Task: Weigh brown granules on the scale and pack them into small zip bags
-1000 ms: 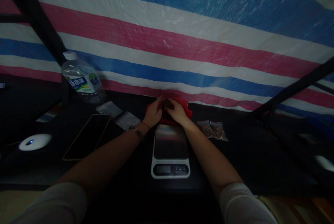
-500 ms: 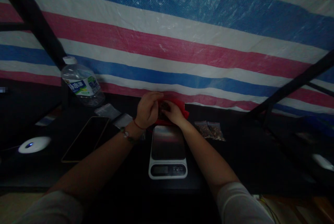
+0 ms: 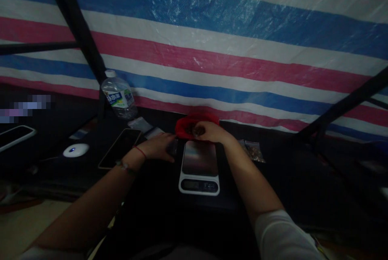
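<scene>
My right hand [image 3: 210, 131] reaches into a red bag [image 3: 185, 126] at the back of the dark table, its fingers curled around a clump of small brown pieces [image 3: 197, 131]. My left hand [image 3: 160, 147] lies flat on the table just left of a white digital kitchen scale [image 3: 199, 167], fingers spread, with nothing seen in it. Its fingertips are close to the scale's left edge. The scale's steel platform is bare. Behind my left hand lie flat clear plastic bags [image 3: 140, 124].
Two small filled bags [image 3: 254, 151] lie right of the scale. A phone [image 3: 120, 153], a white round device with a blue light [image 3: 75, 150] and a water bottle [image 3: 119, 96] sit at the left. A striped tarp [image 3: 212, 42] hangs behind; black poles [image 3: 77, 26] cross it.
My left hand has left the red bag and come down onto the table left of the scale. My right hand stays at the bag. The view has shifted left.
</scene>
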Motion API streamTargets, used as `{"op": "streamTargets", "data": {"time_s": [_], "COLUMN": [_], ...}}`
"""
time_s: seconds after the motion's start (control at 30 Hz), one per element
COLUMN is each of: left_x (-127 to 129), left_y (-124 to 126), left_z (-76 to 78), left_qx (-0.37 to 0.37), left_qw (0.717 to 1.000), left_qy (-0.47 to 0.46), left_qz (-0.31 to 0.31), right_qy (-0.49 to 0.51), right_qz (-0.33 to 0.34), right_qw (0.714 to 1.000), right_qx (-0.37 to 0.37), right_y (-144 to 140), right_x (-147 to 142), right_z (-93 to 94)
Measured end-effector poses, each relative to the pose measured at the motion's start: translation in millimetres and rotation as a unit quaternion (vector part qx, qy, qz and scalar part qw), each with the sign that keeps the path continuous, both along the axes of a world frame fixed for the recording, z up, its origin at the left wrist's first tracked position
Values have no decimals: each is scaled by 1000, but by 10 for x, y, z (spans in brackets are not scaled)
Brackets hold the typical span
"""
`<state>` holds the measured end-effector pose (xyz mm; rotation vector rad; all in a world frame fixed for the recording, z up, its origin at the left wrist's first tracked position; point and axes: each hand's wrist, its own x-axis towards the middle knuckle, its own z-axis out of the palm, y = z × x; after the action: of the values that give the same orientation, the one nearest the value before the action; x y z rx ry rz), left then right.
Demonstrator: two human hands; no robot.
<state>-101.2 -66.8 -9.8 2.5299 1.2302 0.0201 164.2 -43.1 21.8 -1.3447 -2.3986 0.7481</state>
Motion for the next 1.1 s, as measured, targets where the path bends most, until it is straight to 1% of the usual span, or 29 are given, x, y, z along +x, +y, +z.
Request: {"op": "streamTargets", "data": {"time_s": [0.1, 0.2, 0.33, 0.4, 0.47, 0.53, 0.6, 0.7, 0.77, 0.87, 0.93, 1.0, 1.1], "left_x": [11, -28, -89, -103, -113, -125, -139, -123, -59, 124, 273, 413, 573], "left_y": [42, 132, 178, 163, 133, 97, 64, 20, -5, -28, -22, 10, 95], "left_z": [-214, -342, -417, -432, -425, -386, -311, -129, 23, 237, 333, 379, 388], "left_qx": [35, 39, 53, 57, 64, 74, 91, 141, 186, 247, 275, 296, 311], "left_qw": [999, 999, 997, 997, 996, 994, 991, 976, 962, 943, 935, 927, 918], "left_qy": [-17, -37, -48, -52, -61, -76, -102, -159, -197, -224, -224, -229, -240], "left_qz": [4, -6, -1, 3, 2, 2, 15, 46, 40, 11, -13, -33, -58], "right_qy": [-83, -140, -187, -188, -169, -125, -64, 19, 63, 118, 141, 155, 177], "right_qz": [44, 58, 86, 101, 111, 111, 107, 98, 94, 101, 94, 72, 36], "right_qw": [996, 989, 978, 976, 979, 986, 992, 992, 990, 986, 985, 985, 983], "right_qx": [-9, -3, -32, -45, -38, -5, 32, 72, 83, 63, 42, 28, 24], "right_y": [-170, -285, -333, -324, -303, -275, -247, -227, -234, -254, -256, -240, -195], "right_x": [7, -67, -178, -170, -117, -53, -17, -62, -139, -248, -283, -284, -256], "right_z": [131, 144, 81, 72, 95, 141, 190, 232, 232, 201, 170, 141, 114]}}
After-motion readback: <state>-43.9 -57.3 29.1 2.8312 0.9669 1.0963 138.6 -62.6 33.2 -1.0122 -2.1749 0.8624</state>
